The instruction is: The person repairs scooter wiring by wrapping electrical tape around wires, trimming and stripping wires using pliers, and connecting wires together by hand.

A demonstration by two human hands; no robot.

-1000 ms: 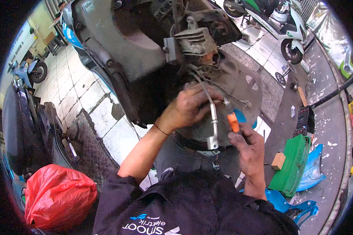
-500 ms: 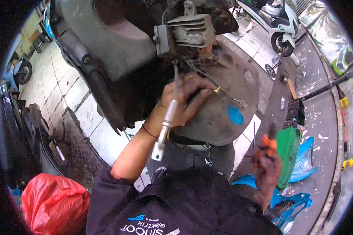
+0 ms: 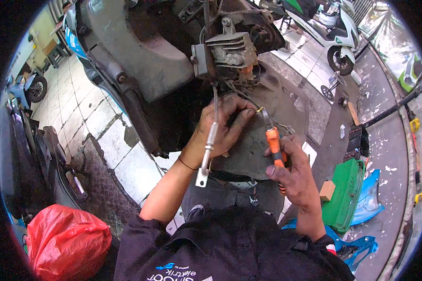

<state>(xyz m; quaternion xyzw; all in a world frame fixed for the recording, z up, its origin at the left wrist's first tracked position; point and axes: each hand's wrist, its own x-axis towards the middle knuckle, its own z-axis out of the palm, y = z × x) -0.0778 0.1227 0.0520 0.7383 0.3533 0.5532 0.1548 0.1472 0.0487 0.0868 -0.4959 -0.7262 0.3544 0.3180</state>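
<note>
My left hand (image 3: 222, 119) is closed in a pinch on a thin wire, beside a small yellow piece (image 3: 259, 110) on it. With my right hand (image 3: 297, 180) I grip orange-handled pliers (image 3: 273, 140); their metal jaws reach the yellow piece. Whether the jaws have closed on it is too small to tell. Behind my hands, a finned metal block (image 3: 232, 51) and a black box (image 3: 201, 61) sit on the stripped scooter frame. A grey cable with a flat drilled metal end (image 3: 202, 179) hangs in front of my left wrist. Below lies the scooter's dusty footboard (image 3: 248, 157).
A red plastic bag (image 3: 68, 241) stands at the lower left, near dark scooter panels (image 3: 56, 159). To the right are a green crate (image 3: 347, 196), a small cardboard box (image 3: 327, 190) and blue body panels (image 3: 368, 199). A white scooter (image 3: 342, 42) is parked at the far right.
My right hand has brought the pliers up and left from the lower right, to the yellow piece on the wire. My left hand keeps its pinch. The view has shifted slightly.
</note>
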